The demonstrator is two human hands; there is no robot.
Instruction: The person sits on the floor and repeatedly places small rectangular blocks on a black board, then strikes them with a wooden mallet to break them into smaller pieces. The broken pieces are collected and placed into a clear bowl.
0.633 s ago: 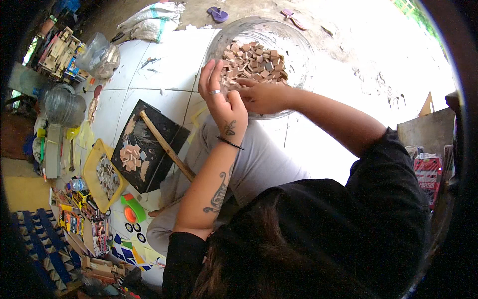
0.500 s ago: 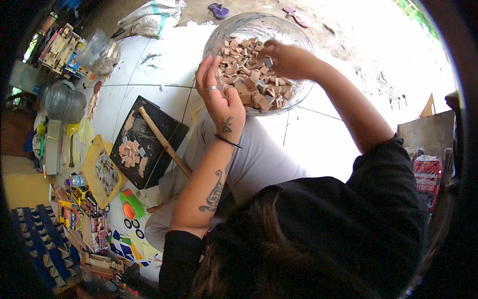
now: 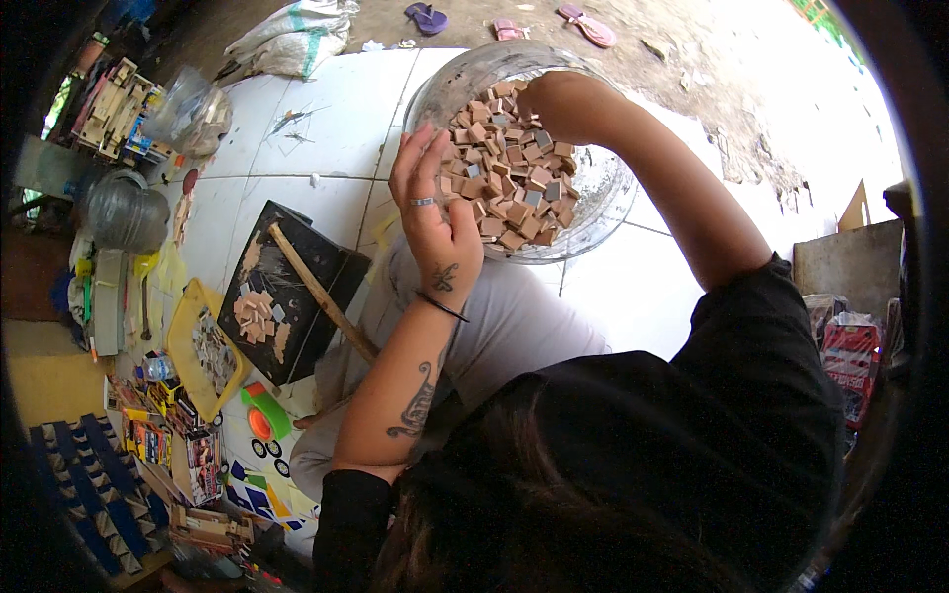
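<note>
A large clear glass bowl (image 3: pixel 603 203) sits on the white tiled floor in front of my knees, filled with several small square tan and grey tiles (image 3: pixel 509 173). My left hand (image 3: pixel 433 212), a ring on one finger, hovers at the bowl's near left rim with its fingers spread and slightly curled over the tiles. My right hand (image 3: pixel 556 104) reaches deep into the far side of the bowl, curled down among the tiles; whether it grips any is hidden.
A black board (image 3: pixel 292 296) with a few tiles and a wooden stick (image 3: pixel 321 292) lies to the left. Beyond it are a yellow tray (image 3: pixel 203 361), plastic jars (image 3: pixel 124 212), boxes and clutter. Sandals (image 3: pixel 583 22) lie on bare ground past the bowl. A grey box (image 3: pixel 845 262) stands right.
My right hand has moved from the bowl's near rim to its far side, digging into the tiles. My left hand stayed by the near left rim.
</note>
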